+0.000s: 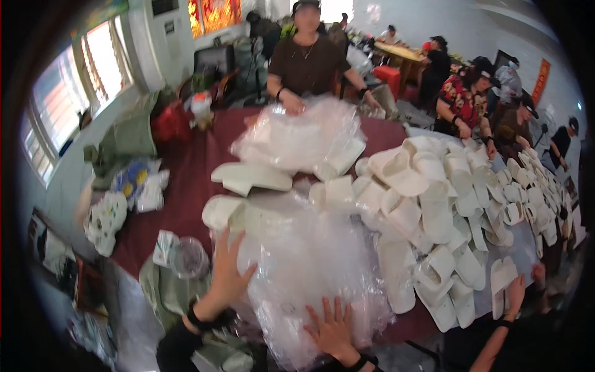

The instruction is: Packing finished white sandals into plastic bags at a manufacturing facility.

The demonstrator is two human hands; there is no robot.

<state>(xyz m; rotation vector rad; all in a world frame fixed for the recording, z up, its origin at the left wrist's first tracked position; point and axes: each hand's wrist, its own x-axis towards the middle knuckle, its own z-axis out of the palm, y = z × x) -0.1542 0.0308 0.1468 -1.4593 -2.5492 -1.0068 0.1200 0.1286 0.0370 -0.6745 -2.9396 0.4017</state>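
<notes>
A stack of clear plastic bags (310, 266) lies in front of me on the dark red tabletop. My right hand (333, 332) rests flat on its near part, fingers spread and holding nothing. At the stack's left edge, my left hand (229, 276) is open with thumb and fingers apart, close to a white slipper (222, 212). That slipper is partly covered by the plastic. Beyond it lies another white slipper (251, 178) on its side. Whether my left fingertips touch the slipper or the plastic, I cannot tell.
White slippers (403, 211) are heaped along the right. Opposite, a person (307, 68) stands behind more plastic bags (300, 133). A clear round container (189, 258) and a small white box (165, 247) are at left. A co-worker's hand (515, 291) touches a slipper (502, 282).
</notes>
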